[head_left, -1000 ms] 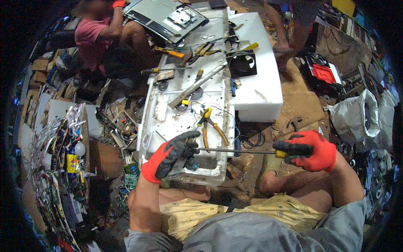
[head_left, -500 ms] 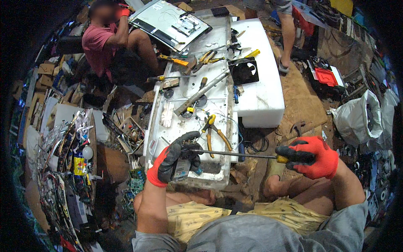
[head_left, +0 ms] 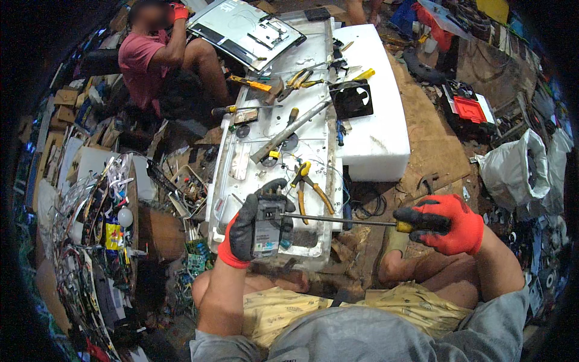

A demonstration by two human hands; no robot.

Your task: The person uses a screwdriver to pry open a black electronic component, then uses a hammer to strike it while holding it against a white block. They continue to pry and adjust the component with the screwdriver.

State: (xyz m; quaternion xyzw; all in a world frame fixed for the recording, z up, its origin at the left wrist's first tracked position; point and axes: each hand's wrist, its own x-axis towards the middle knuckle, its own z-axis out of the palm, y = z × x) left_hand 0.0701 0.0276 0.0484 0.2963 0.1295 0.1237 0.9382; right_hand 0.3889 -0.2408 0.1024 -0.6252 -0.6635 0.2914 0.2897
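My left hand [head_left: 240, 232], in a red and black glove, is closed around a small dark boxy device with a pale label [head_left: 266, 232]. Its labelled face now points up; its exact kind does not show. My right hand [head_left: 446, 224], gloved alike, grips the yellow and black handle of a long screwdriver [head_left: 344, 221]. The shaft reaches left across the front of the table, and its tip meets the device's right side near the top. Just beyond my left hand, pliers with yellow-orange handles [head_left: 311, 187] lie spread on the white work surface [head_left: 238, 196].
A metal bar [head_left: 291, 133], a hammer [head_left: 259, 85], more pliers [head_left: 298, 81] and another screwdriver [head_left: 244, 110] lie farther back. A white block [head_left: 377, 145] adjoins the table. At far left a person [head_left: 145, 60] sits by a flat panel [head_left: 244, 33]. Scrap heaps [head_left: 102, 241] and a white sack [head_left: 512, 166] flank me.
My left hand has turned the device so its label faces up more. The screwdriver stays against it, with my right hand nearly still. The standing person at the back has stepped away.
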